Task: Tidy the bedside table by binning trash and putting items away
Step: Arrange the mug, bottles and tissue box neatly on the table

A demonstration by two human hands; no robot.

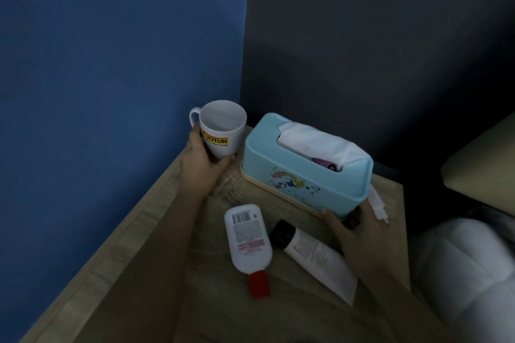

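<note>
A white mug (223, 130) with a yellow label stands upright in the far left corner of the wooden bedside table (156, 245). My left hand (202, 160) grips its lower body. A light blue tissue box (303, 167) with white tissue poking out of its slot sits to the mug's right. My right hand (352, 227) holds its near right corner, thumb on the front face. A white bottle with a red cap (247, 239) and a white tube with a black cap (315, 256) lie flat in front of the box.
A white charger plug (376, 202) lies behind my right hand near the table's right edge. A blue wall stands to the left, a dark wall behind. Bedding (471, 264) and a pale pillow (482, 172) lie to the right.
</note>
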